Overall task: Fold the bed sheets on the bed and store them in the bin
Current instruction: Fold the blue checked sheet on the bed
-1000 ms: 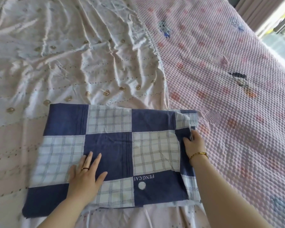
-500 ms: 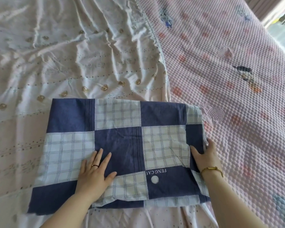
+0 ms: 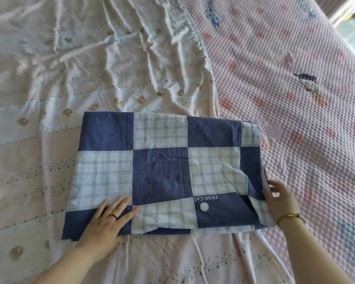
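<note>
A folded sheet (image 3: 160, 171) in navy and white checked squares lies flat on the bed in front of me. My left hand (image 3: 109, 222) rests palm down on its near left part, fingers straight, a ring on one finger. My right hand (image 3: 280, 201) is at the sheet's right edge, fingers curled at the fabric's layered edge; a gold bracelet is on the wrist. Near that hand the cloth is creased and slightly lifted. No bin is in view.
A wrinkled white sheet with small gold motifs (image 3: 90, 58) covers the bed's left and middle. A pink bubble-textured blanket with cartoon patches (image 3: 285, 89) covers the right side. A bright window strip (image 3: 348, 11) shows at the top right.
My right hand has slid down the sheet's right edge toward me. My left hand has shifted toward the near left corner. The cloth's right side has gained a diagonal crease.
</note>
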